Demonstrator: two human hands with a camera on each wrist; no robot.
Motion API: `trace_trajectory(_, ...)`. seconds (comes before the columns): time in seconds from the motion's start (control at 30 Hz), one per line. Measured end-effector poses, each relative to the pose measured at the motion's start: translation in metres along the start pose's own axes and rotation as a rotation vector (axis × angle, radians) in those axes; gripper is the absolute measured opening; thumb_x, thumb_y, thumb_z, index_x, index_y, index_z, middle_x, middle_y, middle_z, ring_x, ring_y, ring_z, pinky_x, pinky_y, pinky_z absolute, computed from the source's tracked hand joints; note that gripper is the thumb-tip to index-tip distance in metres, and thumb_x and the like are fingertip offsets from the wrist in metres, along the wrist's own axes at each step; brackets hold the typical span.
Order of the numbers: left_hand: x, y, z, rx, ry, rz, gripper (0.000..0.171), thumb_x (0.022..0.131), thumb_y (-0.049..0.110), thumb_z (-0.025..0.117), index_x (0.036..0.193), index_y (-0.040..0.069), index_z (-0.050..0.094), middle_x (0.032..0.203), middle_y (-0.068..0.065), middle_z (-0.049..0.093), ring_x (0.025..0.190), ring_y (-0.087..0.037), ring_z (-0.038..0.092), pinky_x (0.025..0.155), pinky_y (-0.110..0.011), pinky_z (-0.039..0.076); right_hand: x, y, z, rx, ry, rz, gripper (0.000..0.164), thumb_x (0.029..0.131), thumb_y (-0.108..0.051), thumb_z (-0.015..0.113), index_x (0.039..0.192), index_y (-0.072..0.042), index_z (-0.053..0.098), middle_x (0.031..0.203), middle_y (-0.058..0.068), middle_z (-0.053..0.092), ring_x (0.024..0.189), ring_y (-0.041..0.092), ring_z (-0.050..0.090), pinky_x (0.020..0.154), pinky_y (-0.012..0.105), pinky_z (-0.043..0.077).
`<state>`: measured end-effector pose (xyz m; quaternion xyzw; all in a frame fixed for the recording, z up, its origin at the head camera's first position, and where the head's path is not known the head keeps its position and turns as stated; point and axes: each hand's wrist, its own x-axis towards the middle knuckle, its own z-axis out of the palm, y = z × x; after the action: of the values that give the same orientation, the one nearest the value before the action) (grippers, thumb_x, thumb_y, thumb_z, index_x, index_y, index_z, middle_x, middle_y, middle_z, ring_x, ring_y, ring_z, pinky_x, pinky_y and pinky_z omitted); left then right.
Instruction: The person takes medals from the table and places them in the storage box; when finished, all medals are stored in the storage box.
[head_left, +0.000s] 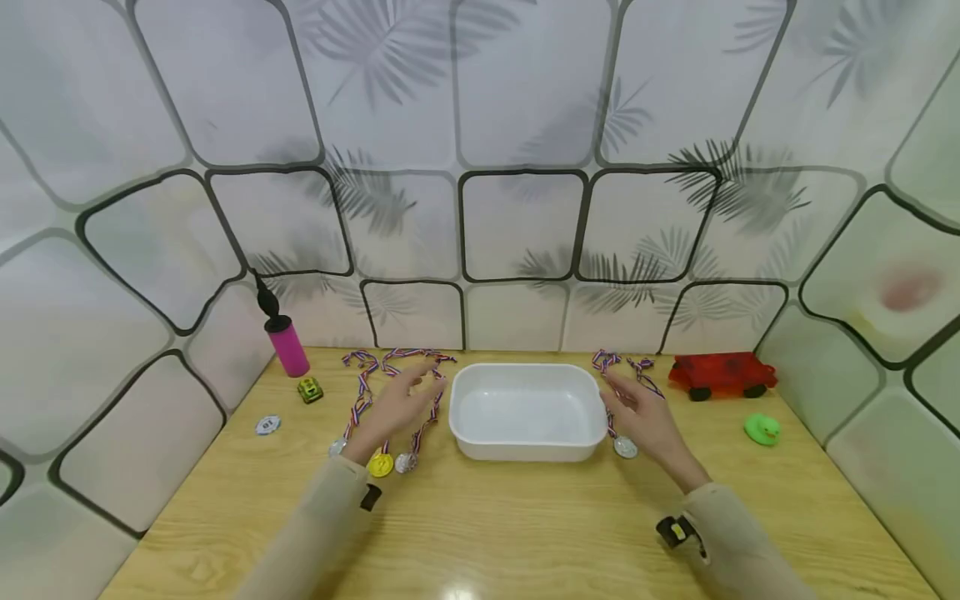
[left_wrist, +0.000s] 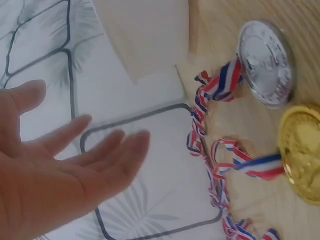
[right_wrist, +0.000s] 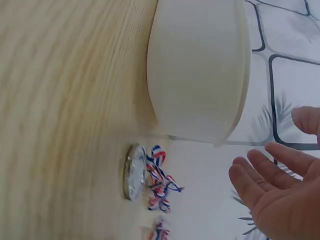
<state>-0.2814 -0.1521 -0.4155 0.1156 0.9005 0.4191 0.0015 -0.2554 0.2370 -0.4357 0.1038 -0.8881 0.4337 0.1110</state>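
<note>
A white plastic basin (head_left: 528, 451) stands on the table between the two hands. My left hand (head_left: 402, 407) hovers left of it, over the ribbons of several medals, its fingers loosely extended and nothing in them. Below that hand lie a gold medal (head_left: 381, 464) and a silver medal (head_left: 406, 462); another silver medal (head_left: 337, 447) is partly behind the wrist. My right hand (head_left: 643, 421) is at the basin's right end, fingers relaxed and holding nothing, as the right wrist view shows. Beside it a silver medal (head_left: 626, 447) lies with its red, white and blue ribbon.
At the left are a magenta pump (head_left: 288, 348) with a black top, a small yellow toy car (head_left: 310, 389) and a round chip (head_left: 267, 425). A red toy vehicle (head_left: 722, 372) and a green rubber duck (head_left: 762, 428) sit at the right. Patterned curtain walls (head_left: 517, 225) enclose the table.
</note>
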Motion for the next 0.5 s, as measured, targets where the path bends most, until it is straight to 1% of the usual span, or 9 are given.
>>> trace_trajectory(0.07, -0.001, -0.005, -0.005, -0.07, -0.015, -0.02, 0.051, 0.1, 0.042, 0.053, 0.143, 0.014, 0.05, 0.144, -0.012, 0.052, 0.13, -0.035, 0.05, 0.105, -0.055, 0.045, 0.0, 0.001, -0.001, 0.105, 0.0, 0.058, 0.048, 0.101, -0.027, 0.056, 0.139, 0.001, 0.051, 0.139, 0.022, 0.055, 0.12, 0.03, 0.059, 0.097, 0.037, 0.054)
trace_trajectory(0.17, -0.001, -0.014, -0.013, -0.193, -0.058, -0.027, 0.043, 0.101, 0.036, 0.055, 0.136, 0.011, 0.056, 0.134, -0.016, 0.059, 0.12, -0.036, 0.057, 0.094, -0.051, 0.053, -0.002, 0.002, -0.001, 0.269, -0.027, 0.145, 0.047, 0.101, -0.025, 0.056, 0.137, 0.004, 0.052, 0.134, 0.025, 0.056, 0.109, 0.015, 0.062, 0.091, 0.026, 0.056)
trace_trajectory(0.2, -0.001, -0.017, -0.015, -0.225, -0.075, -0.021, 0.042, 0.101, 0.033, 0.055, 0.135, 0.009, 0.057, 0.131, -0.018, 0.06, 0.117, -0.038, 0.058, 0.09, -0.05, 0.055, -0.003, 0.002, -0.001, 0.318, -0.038, 0.171, 0.048, 0.101, -0.025, 0.057, 0.137, 0.006, 0.051, 0.132, 0.026, 0.056, 0.105, 0.01, 0.062, 0.089, 0.025, 0.056)
trace_trajectory(0.27, -0.001, -0.023, -0.019, -0.271, -0.104, -0.013, 0.04, 0.1, 0.029, 0.056, 0.133, 0.005, 0.057, 0.126, -0.022, 0.061, 0.11, -0.039, 0.06, 0.084, -0.049, 0.057, -0.004, 0.003, -0.001, 0.409, -0.055, 0.205, 0.049, 0.1, -0.022, 0.058, 0.137, 0.009, 0.049, 0.13, 0.027, 0.056, 0.099, 0.005, 0.062, 0.088, 0.026, 0.057)
trace_trajectory(0.37, -0.002, -0.033, -0.024, -0.298, -0.144, -0.014, 0.041, 0.099, 0.025, 0.06, 0.131, -0.001, 0.057, 0.119, -0.027, 0.063, 0.103, -0.04, 0.063, 0.081, -0.048, 0.057, -0.005, 0.006, 0.0, 0.454, -0.066, 0.242, 0.048, 0.099, -0.019, 0.06, 0.135, 0.01, 0.05, 0.126, 0.022, 0.057, 0.092, 0.003, 0.061, 0.084, 0.026, 0.058)
trace_trajectory(0.43, -0.002, -0.041, -0.026, -0.3, -0.171, -0.017, 0.041, 0.097, 0.023, 0.062, 0.129, -0.003, 0.058, 0.114, -0.028, 0.065, 0.098, -0.039, 0.065, 0.076, -0.042, 0.058, -0.006, 0.01, 0.001, 0.459, -0.081, 0.27, 0.047, 0.098, -0.018, 0.061, 0.134, 0.01, 0.05, 0.12, 0.015, 0.058, 0.091, 0.003, 0.06, 0.081, 0.025, 0.058)
trace_trajectory(0.5, -0.004, -0.047, -0.028, -0.29, -0.201, -0.032, 0.039, 0.096, 0.02, 0.063, 0.126, -0.005, 0.059, 0.107, -0.029, 0.066, 0.09, -0.037, 0.065, 0.07, -0.037, 0.056, -0.007, 0.014, 0.003, 0.464, -0.106, 0.295, 0.047, 0.097, -0.017, 0.062, 0.135, 0.009, 0.051, 0.117, 0.011, 0.057, 0.09, 0.005, 0.06, 0.079, 0.024, 0.058)
